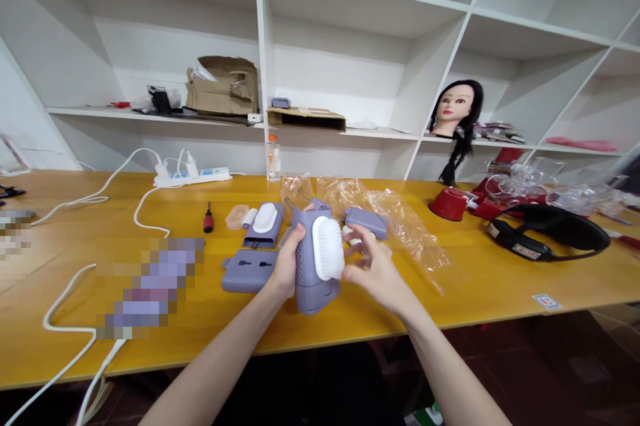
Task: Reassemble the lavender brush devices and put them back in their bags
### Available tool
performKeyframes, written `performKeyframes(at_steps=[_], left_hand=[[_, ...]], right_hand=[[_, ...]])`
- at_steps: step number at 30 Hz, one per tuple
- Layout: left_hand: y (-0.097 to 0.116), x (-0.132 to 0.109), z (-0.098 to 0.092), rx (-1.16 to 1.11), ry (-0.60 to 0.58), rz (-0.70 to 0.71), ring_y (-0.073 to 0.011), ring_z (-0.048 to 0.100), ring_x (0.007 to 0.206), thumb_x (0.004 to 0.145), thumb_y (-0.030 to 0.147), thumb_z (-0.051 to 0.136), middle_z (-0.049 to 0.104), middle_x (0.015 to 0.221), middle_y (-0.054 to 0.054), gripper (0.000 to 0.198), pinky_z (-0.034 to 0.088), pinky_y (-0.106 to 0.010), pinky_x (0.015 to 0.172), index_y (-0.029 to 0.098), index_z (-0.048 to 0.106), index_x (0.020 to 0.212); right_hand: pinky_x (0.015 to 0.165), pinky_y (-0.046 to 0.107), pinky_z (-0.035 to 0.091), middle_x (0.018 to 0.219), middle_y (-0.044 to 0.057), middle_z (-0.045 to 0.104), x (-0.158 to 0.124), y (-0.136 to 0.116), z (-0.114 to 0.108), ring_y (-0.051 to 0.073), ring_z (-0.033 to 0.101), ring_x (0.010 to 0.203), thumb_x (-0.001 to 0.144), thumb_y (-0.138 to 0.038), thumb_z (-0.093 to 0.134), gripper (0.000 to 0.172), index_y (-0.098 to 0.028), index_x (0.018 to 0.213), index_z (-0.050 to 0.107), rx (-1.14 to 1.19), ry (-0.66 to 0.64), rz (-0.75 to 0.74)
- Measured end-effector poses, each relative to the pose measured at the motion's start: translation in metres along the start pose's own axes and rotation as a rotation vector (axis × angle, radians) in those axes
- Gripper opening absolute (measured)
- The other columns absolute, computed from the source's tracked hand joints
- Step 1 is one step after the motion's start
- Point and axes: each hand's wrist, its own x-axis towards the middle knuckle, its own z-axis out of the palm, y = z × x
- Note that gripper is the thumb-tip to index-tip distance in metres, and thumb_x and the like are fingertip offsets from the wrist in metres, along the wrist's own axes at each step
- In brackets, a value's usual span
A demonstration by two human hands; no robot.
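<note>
My left hand [286, 265] is wrapped round a purple plastic device [314, 265] with a white brush-like pad [329, 247] on its front, held upright just above the yellow table [450, 293]. My right hand [373, 265] is beside the device's right side, fingers curled and pinching a small white piece [354, 236]. Under and left of my hands lie two purple housing parts, a flat shell [249, 271] and a part with a white oval insert [265, 223]. Another purple part [366, 221] lies behind my right hand.
Crumpled clear plastic bags [400, 223] lie right of the parts. A screwdriver [209, 218], a small tray [237, 216], a power strip [193, 177] with white cables, a bottle [273, 157], black headphones [550, 229], a red object [449, 203] and a mannequin head [456, 113] are around. White shelves stand behind.
</note>
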Motion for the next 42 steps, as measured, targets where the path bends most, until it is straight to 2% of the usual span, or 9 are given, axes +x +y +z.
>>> performKeyframes(at_steps=[2, 5, 8, 15, 27, 32, 36, 38, 42], left_hand=[[-0.003, -0.001, 0.005, 0.031, -0.035, 0.044, -0.0226, 0.056, 0.111, 0.077, 0.039, 0.059, 0.061, 0.121, -0.004, 0.052, 0.039, -0.035, 0.098, 0.025, 0.048, 0.126], [-0.01, -0.003, 0.01, 0.059, -0.007, 0.046, -0.0215, 0.054, 0.113, 0.077, 0.036, 0.06, 0.061, 0.119, -0.005, 0.048, 0.038, -0.033, 0.1, 0.022, 0.052, 0.121], [-0.015, -0.003, 0.008, 0.038, 0.096, -0.006, -0.023, 0.057, 0.108, 0.074, 0.038, 0.062, 0.066, 0.109, -0.006, 0.042, 0.041, -0.033, 0.096, 0.017, 0.059, 0.11], [-0.015, -0.005, 0.001, 0.0, 0.2, -0.035, -0.0233, 0.062, 0.099, 0.075, 0.038, 0.061, 0.068, 0.104, -0.008, 0.041, 0.047, -0.032, 0.088, 0.014, 0.059, 0.109], [-0.011, -0.008, 0.006, -0.002, 0.309, -0.137, -0.0211, 0.067, 0.087, 0.081, 0.031, 0.054, 0.071, 0.089, -0.006, 0.027, 0.052, -0.031, 0.08, 0.015, 0.062, 0.102], [-0.005, -0.004, 0.003, -0.038, 0.31, -0.118, -0.0214, 0.066, 0.091, 0.079, 0.033, 0.057, 0.071, 0.087, -0.007, 0.025, 0.05, -0.03, 0.084, 0.013, 0.064, 0.093], [0.006, 0.006, 0.001, -0.08, 0.269, 0.05, -0.0241, 0.06, 0.104, 0.078, 0.043, 0.054, 0.07, 0.097, -0.008, 0.036, 0.047, -0.032, 0.09, 0.014, 0.064, 0.097], [0.011, 0.011, 0.0, -0.094, 0.257, 0.169, -0.0247, 0.057, 0.109, 0.078, 0.05, 0.051, 0.068, 0.103, -0.007, 0.044, 0.045, -0.032, 0.091, 0.017, 0.062, 0.104], [0.013, 0.014, -0.001, -0.148, 0.257, 0.272, -0.0246, 0.054, 0.112, 0.077, 0.055, 0.051, 0.067, 0.107, -0.004, 0.049, 0.045, -0.032, 0.09, 0.023, 0.058, 0.114]], right_hand=[[0.071, 0.032, 0.043, 0.102, 0.009, 0.059, 0.009, -0.019, -0.002, 0.02, 0.056, 0.085, 0.078, -0.046, 0.055, 0.046, -0.02, 0.114, 0.044, -0.296, 0.17, -0.088], [0.063, 0.031, 0.037, 0.084, 0.008, 0.064, 0.022, -0.036, 0.007, 0.023, 0.06, 0.073, 0.089, -0.05, 0.034, 0.037, -0.019, 0.104, 0.048, -0.683, 0.171, -0.065], [0.059, 0.029, 0.031, 0.075, 0.007, 0.066, 0.029, -0.036, 0.02, 0.023, 0.061, 0.067, 0.093, -0.042, 0.025, 0.034, -0.018, 0.1, 0.047, -0.867, 0.128, -0.064], [0.059, 0.026, 0.026, 0.076, 0.001, 0.067, 0.034, -0.02, 0.027, 0.02, 0.062, 0.072, 0.094, -0.039, 0.028, 0.027, -0.022, 0.096, 0.049, -0.852, 0.098, -0.185], [0.058, 0.026, 0.025, 0.077, 0.003, 0.066, 0.025, -0.022, 0.033, 0.02, 0.06, 0.073, 0.093, -0.037, 0.031, 0.024, -0.021, 0.095, 0.049, -0.892, 0.118, -0.093], [0.063, 0.027, 0.031, 0.081, 0.006, 0.066, 0.032, -0.031, 0.037, 0.022, 0.06, 0.078, 0.093, -0.039, 0.029, 0.028, -0.019, 0.098, 0.049, -0.834, 0.095, -0.062], [0.076, 0.035, 0.039, 0.105, 0.011, 0.061, 0.034, -0.033, 0.035, 0.026, 0.057, 0.095, 0.09, -0.047, 0.033, 0.04, -0.02, 0.117, 0.043, -0.603, 0.091, -0.087], [0.086, 0.041, 0.038, 0.122, 0.014, 0.051, 0.03, -0.024, 0.037, 0.028, 0.05, 0.11, 0.086, -0.051, 0.038, 0.056, -0.02, 0.133, 0.029, -0.44, 0.159, -0.075], [0.097, 0.044, 0.035, 0.138, 0.015, 0.035, 0.024, 0.005, 0.045, 0.028, 0.038, 0.123, 0.065, -0.043, 0.068, 0.1, -0.021, 0.142, 0.007, -0.211, 0.05, -0.09]])
